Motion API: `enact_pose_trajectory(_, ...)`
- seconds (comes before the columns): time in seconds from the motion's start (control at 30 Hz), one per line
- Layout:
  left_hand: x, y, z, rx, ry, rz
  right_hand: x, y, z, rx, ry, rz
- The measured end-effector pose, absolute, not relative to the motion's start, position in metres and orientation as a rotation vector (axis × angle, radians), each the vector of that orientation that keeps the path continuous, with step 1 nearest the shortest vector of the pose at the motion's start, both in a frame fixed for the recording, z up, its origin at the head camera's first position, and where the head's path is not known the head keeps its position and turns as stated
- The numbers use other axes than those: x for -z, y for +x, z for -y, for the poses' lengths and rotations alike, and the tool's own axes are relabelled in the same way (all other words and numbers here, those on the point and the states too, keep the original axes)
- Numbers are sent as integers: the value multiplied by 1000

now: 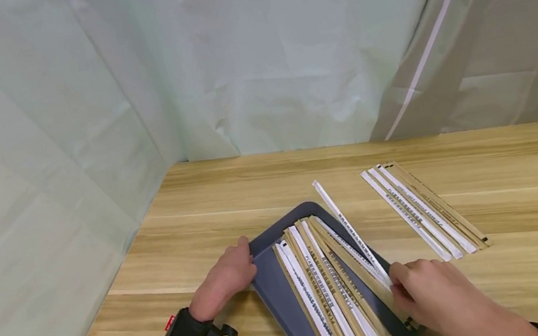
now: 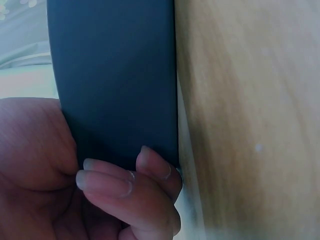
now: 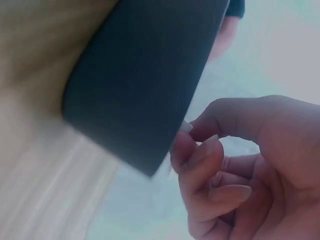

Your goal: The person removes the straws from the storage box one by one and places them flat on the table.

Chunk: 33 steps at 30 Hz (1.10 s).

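Observation:
A dark grey tray (image 1: 279, 295) lies slanted on the table and holds several paper-wrapped straws (image 1: 317, 285), some in white wrappers and some in brown. My left hand (image 1: 227, 274) grips the tray at its far left corner; its fingers (image 2: 112, 185) curl against the tray wall. At the tray's right rim, my right hand (image 1: 439, 294) pinches the near end of a white-wrapped straw (image 1: 344, 224) between thumb and forefinger. This straw slants over the right rim, with its far end beyond the tray. The pinched end is mostly hidden by the fingers.
A row of several wrapped straws (image 1: 419, 210), white and brown, lies on the wooden table (image 1: 230, 193) to the right of the tray. Pale sheeting (image 1: 266, 60) hangs behind the table and along its left side.

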<state>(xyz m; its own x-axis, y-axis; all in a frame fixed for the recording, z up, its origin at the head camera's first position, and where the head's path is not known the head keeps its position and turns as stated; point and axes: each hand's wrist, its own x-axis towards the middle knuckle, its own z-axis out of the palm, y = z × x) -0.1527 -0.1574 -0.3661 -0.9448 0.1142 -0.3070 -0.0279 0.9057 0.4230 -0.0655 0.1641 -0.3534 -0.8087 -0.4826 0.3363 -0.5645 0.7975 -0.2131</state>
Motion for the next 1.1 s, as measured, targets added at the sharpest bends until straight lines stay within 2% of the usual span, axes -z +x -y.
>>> enact_pose_trajectory(0.53, 366, -153, 156, -631, 33, -2720, 345, -84, -186, -271, 660, 2754)
enact_pose_trajectory(1.1, 366, -153, 156, -622, 52, -2740, 347, -91, -195, -177, 633, 2757)
